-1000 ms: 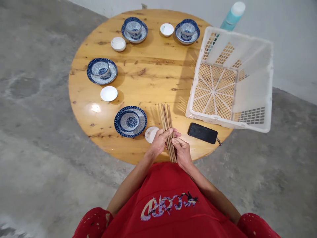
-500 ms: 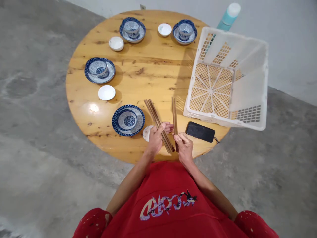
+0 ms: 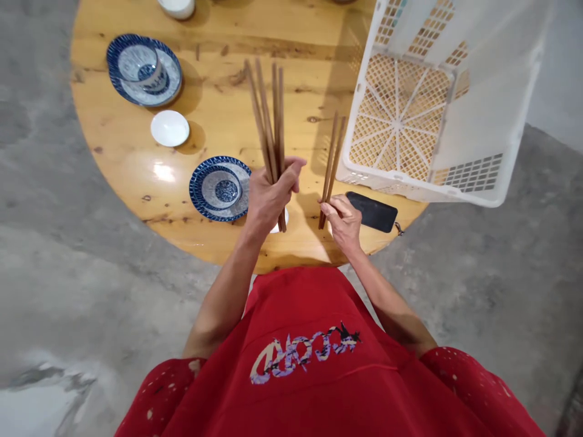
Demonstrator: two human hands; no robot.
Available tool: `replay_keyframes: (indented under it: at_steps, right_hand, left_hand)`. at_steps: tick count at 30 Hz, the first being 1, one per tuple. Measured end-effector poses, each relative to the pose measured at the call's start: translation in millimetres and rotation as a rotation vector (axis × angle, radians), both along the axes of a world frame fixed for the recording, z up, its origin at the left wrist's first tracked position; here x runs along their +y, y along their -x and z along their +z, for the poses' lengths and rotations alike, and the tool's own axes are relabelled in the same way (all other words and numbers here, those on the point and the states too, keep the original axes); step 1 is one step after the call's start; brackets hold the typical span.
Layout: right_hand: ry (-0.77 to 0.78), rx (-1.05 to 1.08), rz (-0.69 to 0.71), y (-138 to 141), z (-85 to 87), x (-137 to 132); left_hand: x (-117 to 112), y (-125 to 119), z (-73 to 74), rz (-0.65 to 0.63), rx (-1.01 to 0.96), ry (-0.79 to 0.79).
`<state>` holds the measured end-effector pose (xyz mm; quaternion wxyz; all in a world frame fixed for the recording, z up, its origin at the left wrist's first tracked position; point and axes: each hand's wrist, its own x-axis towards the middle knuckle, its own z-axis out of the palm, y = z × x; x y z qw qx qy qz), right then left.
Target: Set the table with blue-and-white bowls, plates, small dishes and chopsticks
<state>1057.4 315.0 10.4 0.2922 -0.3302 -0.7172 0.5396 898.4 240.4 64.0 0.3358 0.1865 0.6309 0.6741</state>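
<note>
My left hand [image 3: 268,197] is closed around a bundle of several brown chopsticks [image 3: 267,115] that point away from me over the round wooden table [image 3: 136,164]. My right hand [image 3: 344,221] pinches a separate pair of chopsticks [image 3: 332,159] by their near ends, just right of the bundle. A blue patterned plate with a bowl in it [image 3: 220,188] sits left of my left hand. A small white dish [image 3: 277,223] is mostly hidden under that hand.
A white plastic basket [image 3: 437,97] stands on the table's right side. A black phone [image 3: 374,211] lies by my right hand near the table edge. Farther left are another blue plate with a cup [image 3: 143,68] and a white saucer [image 3: 169,128]. Grey concrete floor surrounds the table.
The chopsticks have been split: my right hand drew a pair away to the right while my left kept the bundle and raised it. The camera moved closer and lower.
</note>
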Motion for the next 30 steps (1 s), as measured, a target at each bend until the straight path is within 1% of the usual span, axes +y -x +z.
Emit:
replay_keyframes:
  at_steps: [2,4,6,9,14,18,21,26,30]
  right_hand:
    - [-0.004,-0.012,0.046,0.4,-3.7,2.3]
    - [-0.027,-0.020,0.071,0.2,-7.7,3.3]
    - [-0.060,-0.027,0.080,-0.3,-11.8,3.6]
    - [-0.098,-0.055,0.103,-1.4,-17.8,3.8]
    - [-0.168,-0.078,0.103,-4.9,-31.6,3.1]
    - [-0.218,-0.121,0.085,-8.9,-42.4,-0.3]
    - [-0.220,-0.145,0.104,-9.2,-46.7,-3.6]
    - [-0.219,-0.141,0.128,-5.9,-48.1,-5.0]
    - [-0.150,-0.164,0.164,-6.2,-38.9,-6.1]
  left_hand:
    - [9.5,3.7,6.6,-0.041,0.022,-0.019]
    - [16.9,2.1,9.5,-0.070,0.017,-0.043]
    - [21.9,-3.8,9.0,-0.086,0.004,-0.062]
    - [24.7,-14.5,3.7,-0.110,-0.008,-0.062]
    - [17.2,-21.7,-5.2,-0.184,-0.042,-0.029]
    - [2.5,-22.9,-9.1,-0.229,-0.024,0.009]
    - [-7.6,-25.0,-12.9,-0.228,-0.062,0.029]
    - [-11.6,-26.0,-16.8,-0.167,-0.109,0.021]
    - [-8.0,-25.5,-10.3,-0.142,-0.081,0.035]
